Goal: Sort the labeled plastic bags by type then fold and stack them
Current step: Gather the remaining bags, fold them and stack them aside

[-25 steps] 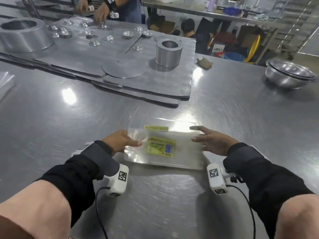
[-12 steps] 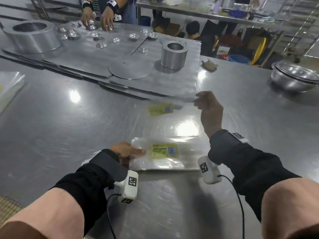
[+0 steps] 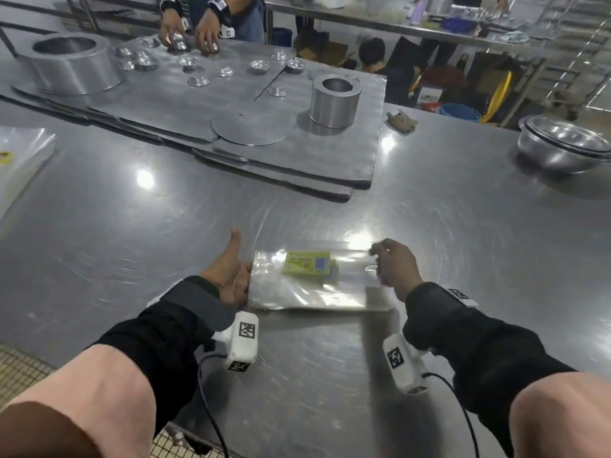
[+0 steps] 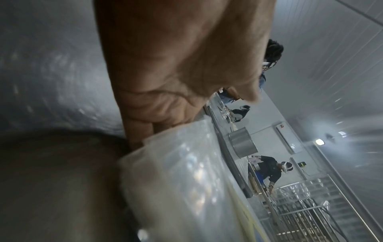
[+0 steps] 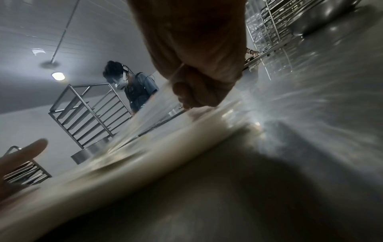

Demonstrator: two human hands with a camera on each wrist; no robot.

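Observation:
A low stack of clear plastic bags with a yellow-green label lies on the steel table in front of me. My left hand stands open against the stack's left edge, palm to the bags and thumb up; in the left wrist view its fingers touch the bags' edge. My right hand is curled at the stack's right end and pinches the top bag's clear film between thumb and fingers. A second pile of bags lies at the far left.
Flat metal sheets cover the table's far half, with a steel cylinder, a large ring and several small cups. Nested steel bowls stand at the right. Another person's hands work at the far side. The table's near edge is at the lower left.
My right hand, raised half a second ago with a bag lifted away from the stack, has come down with it onto the stack. My left hand has opened, thumb up.

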